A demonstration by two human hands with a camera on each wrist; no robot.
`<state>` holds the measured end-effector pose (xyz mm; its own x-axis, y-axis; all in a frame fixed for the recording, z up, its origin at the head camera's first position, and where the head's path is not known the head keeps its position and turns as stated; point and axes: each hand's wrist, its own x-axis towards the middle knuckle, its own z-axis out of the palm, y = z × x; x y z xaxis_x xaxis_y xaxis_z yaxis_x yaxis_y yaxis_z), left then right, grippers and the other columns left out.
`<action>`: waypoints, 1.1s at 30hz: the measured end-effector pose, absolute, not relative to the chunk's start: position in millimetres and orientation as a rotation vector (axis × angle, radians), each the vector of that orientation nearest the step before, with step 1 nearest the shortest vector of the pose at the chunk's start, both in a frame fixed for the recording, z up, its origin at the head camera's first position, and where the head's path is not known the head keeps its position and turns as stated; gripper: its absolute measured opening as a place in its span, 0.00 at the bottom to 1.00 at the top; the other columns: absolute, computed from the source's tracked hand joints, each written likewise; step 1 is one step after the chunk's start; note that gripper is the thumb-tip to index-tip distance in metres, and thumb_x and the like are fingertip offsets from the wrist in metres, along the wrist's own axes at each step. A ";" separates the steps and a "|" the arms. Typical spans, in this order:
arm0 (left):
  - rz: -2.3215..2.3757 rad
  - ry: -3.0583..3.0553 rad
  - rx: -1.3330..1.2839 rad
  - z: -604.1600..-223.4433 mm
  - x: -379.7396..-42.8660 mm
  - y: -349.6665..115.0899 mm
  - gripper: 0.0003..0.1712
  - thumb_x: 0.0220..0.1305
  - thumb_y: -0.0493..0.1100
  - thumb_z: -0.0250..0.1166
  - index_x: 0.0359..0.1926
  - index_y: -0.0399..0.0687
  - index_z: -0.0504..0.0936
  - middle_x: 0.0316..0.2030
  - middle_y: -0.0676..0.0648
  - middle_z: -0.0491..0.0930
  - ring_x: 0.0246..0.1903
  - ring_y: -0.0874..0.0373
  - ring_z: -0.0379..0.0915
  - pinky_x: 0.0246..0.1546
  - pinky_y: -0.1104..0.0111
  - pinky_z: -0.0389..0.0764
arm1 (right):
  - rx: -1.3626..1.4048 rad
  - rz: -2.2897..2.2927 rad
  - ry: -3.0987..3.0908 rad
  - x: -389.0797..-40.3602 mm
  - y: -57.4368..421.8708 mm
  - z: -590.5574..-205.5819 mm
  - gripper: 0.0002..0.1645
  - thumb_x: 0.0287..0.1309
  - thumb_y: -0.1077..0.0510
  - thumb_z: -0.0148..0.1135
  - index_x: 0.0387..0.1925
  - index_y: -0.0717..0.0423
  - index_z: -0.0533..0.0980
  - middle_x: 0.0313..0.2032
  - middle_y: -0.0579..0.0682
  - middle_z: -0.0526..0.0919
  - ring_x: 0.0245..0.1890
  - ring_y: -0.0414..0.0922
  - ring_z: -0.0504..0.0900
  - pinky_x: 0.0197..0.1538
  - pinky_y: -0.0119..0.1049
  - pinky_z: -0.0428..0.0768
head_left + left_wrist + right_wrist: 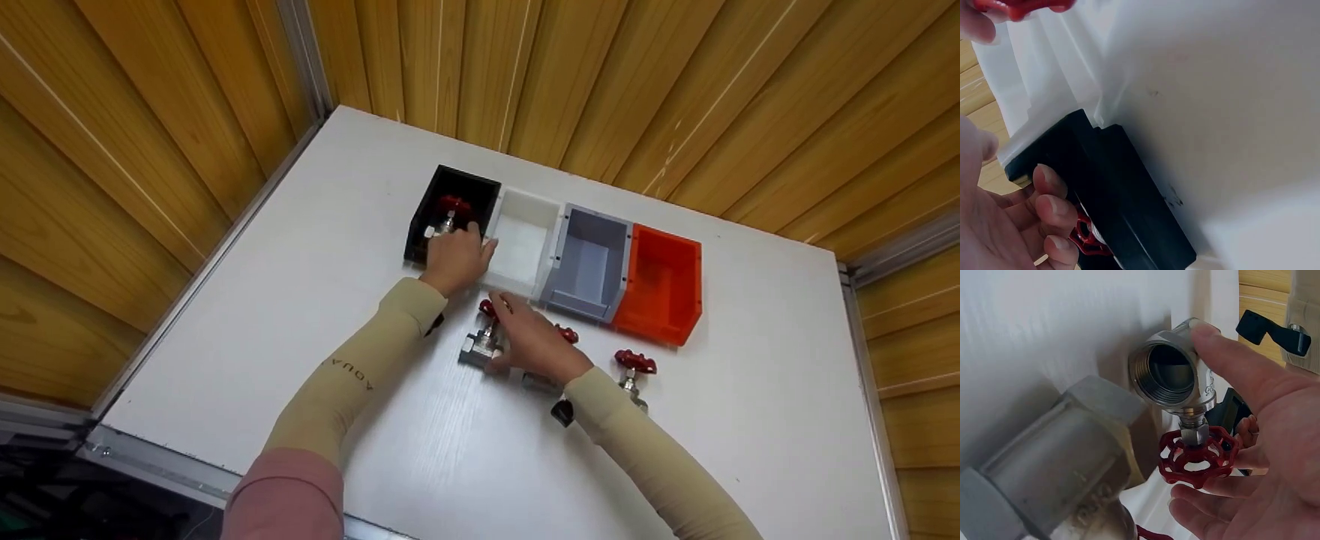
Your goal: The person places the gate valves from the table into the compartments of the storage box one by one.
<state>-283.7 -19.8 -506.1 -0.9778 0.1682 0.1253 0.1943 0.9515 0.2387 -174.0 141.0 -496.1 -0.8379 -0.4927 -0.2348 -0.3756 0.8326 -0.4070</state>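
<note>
A metal valve with a red handwheel [454,204] lies in the black bin [491,191]. At that bin's front my left hand [455,261] has its fingers loosely bent; in the left wrist view the fingertips [1057,209] lie beside the handwheel [1090,239], with nothing seen in the grip. Over another valve [1199,382] on the table, my right hand [536,341] holds its thumb on the metal body and its fingers around the red handwheel [1199,464]. That valve's threaded opening faces the right wrist camera.
White [531,196], grey-blue [600,217] and orange [691,289] bins adjoin the black one in a row. Another valve [566,334] is partly hidden by the right hand, and one more [634,364] stands to its right. Wood-patterned panels [585,82] enclose the white table [772,420].
</note>
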 end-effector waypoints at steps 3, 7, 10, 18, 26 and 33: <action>-0.364 -3.003 -0.279 -505.6 -283.7 -17.8 0.29 0.72 0.62 0.46 0.44 0.40 0.76 0.30 0.41 0.83 0.29 0.45 0.82 0.30 0.53 0.81 | -0.659 -0.464 2.685 -172.7 138.8 -497.2 0.74 0.36 0.43 0.80 0.76 0.52 0.43 0.75 0.60 0.50 0.72 0.58 0.58 0.70 0.51 0.63; -0.328 -3.015 -0.260 -505.1 -284.5 -14.8 0.28 0.71 0.61 0.48 0.47 0.39 0.76 0.31 0.41 0.84 0.30 0.45 0.82 0.31 0.54 0.81 | -0.675 -0.407 2.712 -171.2 136.0 -500.6 0.77 0.33 0.42 0.82 0.76 0.52 0.42 0.75 0.59 0.51 0.69 0.60 0.62 0.68 0.52 0.65; -0.287 -3.035 -0.254 -504.1 -284.9 -12.4 0.28 0.71 0.59 0.48 0.49 0.38 0.75 0.32 0.41 0.84 0.31 0.45 0.83 0.31 0.54 0.82 | -0.705 -0.353 2.752 -169.9 134.3 -503.7 0.80 0.29 0.41 0.83 0.76 0.54 0.43 0.73 0.59 0.54 0.67 0.59 0.65 0.67 0.52 0.67; -0.246 -3.077 -0.228 -504.1 -286.3 -6.3 0.28 0.71 0.55 0.49 0.57 0.36 0.72 0.38 0.41 0.85 0.35 0.46 0.84 0.34 0.53 0.83 | -0.686 -0.299 2.808 -166.4 130.5 -508.8 0.83 0.22 0.40 0.85 0.76 0.53 0.43 0.72 0.59 0.57 0.67 0.59 0.65 0.64 0.55 0.67; -0.191 -3.117 -0.234 -503.1 -287.8 -2.9 0.28 0.72 0.53 0.48 0.59 0.33 0.70 0.37 0.41 0.85 0.34 0.47 0.84 0.34 0.55 0.83 | -0.657 -0.263 2.825 -163.9 125.6 -507.5 0.82 0.23 0.43 0.85 0.76 0.53 0.44 0.70 0.60 0.58 0.66 0.58 0.66 0.61 0.55 0.70; -0.211 -3.170 -0.213 -502.1 -290.0 -0.7 0.25 0.73 0.52 0.47 0.55 0.34 0.71 0.36 0.41 0.85 0.35 0.47 0.84 0.35 0.55 0.83 | -0.711 -0.271 2.882 -161.7 123.4 -511.4 0.76 0.23 0.48 0.86 0.73 0.59 0.51 0.64 0.60 0.63 0.59 0.58 0.71 0.57 0.53 0.75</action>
